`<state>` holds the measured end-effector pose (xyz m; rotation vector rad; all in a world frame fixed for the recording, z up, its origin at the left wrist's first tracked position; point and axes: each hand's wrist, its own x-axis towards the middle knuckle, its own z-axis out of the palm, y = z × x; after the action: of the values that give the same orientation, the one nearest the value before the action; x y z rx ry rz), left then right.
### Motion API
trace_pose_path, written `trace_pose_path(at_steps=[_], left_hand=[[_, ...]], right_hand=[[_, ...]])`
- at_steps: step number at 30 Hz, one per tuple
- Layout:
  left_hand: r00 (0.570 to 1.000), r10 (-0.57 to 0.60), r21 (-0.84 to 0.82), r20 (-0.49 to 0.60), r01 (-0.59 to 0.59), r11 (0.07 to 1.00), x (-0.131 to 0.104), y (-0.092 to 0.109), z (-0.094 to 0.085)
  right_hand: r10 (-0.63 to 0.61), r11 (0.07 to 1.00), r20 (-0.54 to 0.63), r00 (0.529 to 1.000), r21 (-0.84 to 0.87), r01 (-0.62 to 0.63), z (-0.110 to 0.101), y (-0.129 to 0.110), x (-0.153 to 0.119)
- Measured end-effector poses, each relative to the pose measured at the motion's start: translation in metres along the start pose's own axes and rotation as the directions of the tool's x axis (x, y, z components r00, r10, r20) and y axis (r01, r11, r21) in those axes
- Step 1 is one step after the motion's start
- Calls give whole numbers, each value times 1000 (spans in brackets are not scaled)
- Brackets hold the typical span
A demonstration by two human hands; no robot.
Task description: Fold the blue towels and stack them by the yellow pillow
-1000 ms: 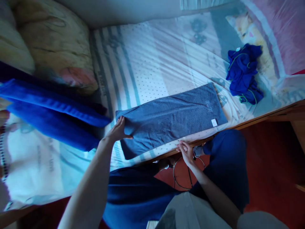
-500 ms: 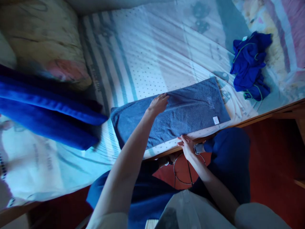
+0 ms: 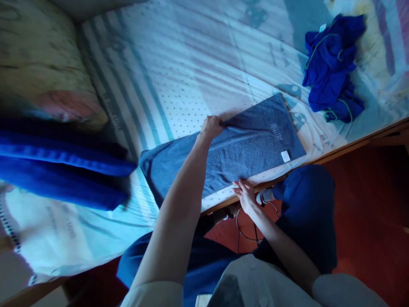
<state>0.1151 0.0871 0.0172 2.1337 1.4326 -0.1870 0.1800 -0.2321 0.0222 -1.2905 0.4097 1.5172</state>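
A grey-blue towel, folded into a long strip, lies along the near edge of the bed. A small white label sits near its right end. My left hand is closed on the towel's far long edge near the middle. At the near long edge, by the bed's rim, my right hand pinches the same towel with its fingers.
A bright blue folded blanket lies on the bed at the left, beside a patterned pillow. A crumpled blue garment sits at the far right. A wooden bed rail borders a red floor with a thin cable loop.
My left hand moved from the towel's left end to the middle of its far edge and closed on it. My right hand stayed at the near edge.
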Motion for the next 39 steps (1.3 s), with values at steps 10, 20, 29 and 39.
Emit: trace_pose_path(at_steps=[10,20,29,39], left_hand=[[983,-112,-87,-144,100,991,-32,23,-42],[955,-42,-278,-294,-43,960,-113,51,-106],[888,42,-260,-458,-179,949,-220,82,-161],[719,-111,-446,-687,-295,845,-317,90,-205]], right_hand=[[-12,1000,43,999,27,11,-8,-6,-13],[-166,978,124,978,-106,180,-50,-43,-62],[-406,895,259,876,-81,439,-83,-86,-98],[-675,670,386,628,-36,742,-38,-205,-163]])
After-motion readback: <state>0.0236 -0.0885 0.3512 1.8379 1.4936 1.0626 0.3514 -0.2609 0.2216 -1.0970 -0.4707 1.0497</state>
